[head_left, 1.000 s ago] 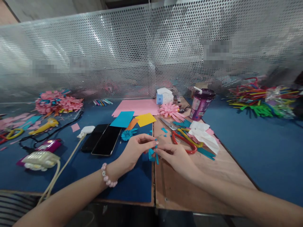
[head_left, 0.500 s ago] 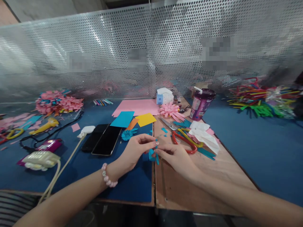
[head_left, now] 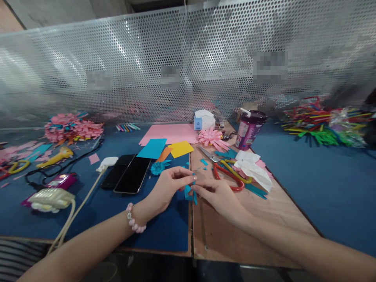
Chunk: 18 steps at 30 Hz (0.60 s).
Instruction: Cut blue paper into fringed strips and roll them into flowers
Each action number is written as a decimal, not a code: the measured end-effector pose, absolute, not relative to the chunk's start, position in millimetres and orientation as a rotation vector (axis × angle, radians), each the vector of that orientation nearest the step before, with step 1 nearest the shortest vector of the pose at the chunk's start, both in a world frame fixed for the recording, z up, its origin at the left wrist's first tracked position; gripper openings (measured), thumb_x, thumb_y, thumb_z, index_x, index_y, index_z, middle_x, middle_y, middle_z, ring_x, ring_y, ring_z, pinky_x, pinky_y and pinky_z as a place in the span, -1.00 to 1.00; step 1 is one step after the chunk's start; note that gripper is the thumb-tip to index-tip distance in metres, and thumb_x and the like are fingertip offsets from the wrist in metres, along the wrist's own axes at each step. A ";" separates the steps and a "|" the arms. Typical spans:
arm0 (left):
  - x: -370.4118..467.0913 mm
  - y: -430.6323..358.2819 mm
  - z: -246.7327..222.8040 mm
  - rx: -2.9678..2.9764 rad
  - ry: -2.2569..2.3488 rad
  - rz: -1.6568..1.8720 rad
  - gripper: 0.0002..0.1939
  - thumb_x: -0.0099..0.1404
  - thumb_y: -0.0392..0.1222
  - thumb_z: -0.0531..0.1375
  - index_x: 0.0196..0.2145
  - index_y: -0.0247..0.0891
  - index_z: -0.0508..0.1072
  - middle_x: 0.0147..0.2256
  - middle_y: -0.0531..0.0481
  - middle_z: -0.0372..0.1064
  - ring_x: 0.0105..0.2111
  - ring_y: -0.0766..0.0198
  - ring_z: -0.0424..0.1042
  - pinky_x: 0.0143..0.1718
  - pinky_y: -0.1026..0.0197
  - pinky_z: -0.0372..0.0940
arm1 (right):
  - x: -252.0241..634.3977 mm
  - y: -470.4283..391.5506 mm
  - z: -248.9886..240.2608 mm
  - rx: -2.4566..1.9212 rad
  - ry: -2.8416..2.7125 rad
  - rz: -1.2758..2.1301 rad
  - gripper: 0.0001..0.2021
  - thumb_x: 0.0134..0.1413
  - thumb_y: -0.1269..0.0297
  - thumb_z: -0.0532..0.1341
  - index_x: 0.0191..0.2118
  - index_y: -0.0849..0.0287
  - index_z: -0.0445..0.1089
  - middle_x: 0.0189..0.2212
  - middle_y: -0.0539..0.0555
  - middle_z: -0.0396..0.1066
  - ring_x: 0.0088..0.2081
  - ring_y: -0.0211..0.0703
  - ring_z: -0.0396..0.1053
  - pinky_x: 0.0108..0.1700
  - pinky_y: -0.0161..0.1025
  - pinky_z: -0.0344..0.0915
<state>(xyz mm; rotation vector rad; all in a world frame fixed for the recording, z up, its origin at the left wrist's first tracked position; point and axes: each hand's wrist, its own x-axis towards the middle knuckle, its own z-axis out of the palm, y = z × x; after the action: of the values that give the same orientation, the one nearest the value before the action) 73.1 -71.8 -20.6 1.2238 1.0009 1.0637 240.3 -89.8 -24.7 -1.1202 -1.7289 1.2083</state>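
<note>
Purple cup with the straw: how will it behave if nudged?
The purple cup stands tall on a narrower base, so a high push may tip it. Its side looks smooth, perhaps slippery. Contents are hidden; weight unclear.

The only view is from the wearer's head, close above the near edge of the tabletop (head_left: pixel 235 243), facing forward and down. Both forearms enter from the bottom corners; the hands sit near mid-frame, and a perforated screen (head_left: pixel 164 51) spans the upper part behind.
</note>
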 end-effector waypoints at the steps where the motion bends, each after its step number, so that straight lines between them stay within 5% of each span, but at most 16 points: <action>1: 73.2 -71.9 -20.4 1.227 1.002 1.065 -0.85 0.06 -0.20 0.35 -0.40 -0.29 0.52 -0.48 0.04 0.42 -0.55 0.45 0.33 -0.54 0.40 0.14 | 240.4 -89.9 -24.6 -1.117 -1.729 1.207 -0.75 0.13 0.20 0.16 -0.41 0.21 0.52 -0.50 -0.03 0.43 -0.46 -0.32 0.22 -0.42 -0.36 0.09; 18: 71.9 -70.3 -19.5 1.208 1.043 1.163 -0.80 0.02 -0.16 0.37 -0.43 -0.31 0.50 -0.51 0.08 0.32 -0.59 0.51 0.15 -0.59 0.39 0.05 | 240.2 -89.7 -27.9 -1.129 -1.768 1.267 -0.77 0.10 0.19 0.20 -0.37 0.18 0.56 -0.44 -0.01 0.51 -0.40 -0.24 0.35 -0.35 -0.33 0.19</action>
<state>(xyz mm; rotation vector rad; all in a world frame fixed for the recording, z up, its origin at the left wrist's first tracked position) 71.9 -70.3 -19.5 1.2085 1.0432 1.1629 240.2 -89.7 -27.9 -1.1288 -1.7683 1.2672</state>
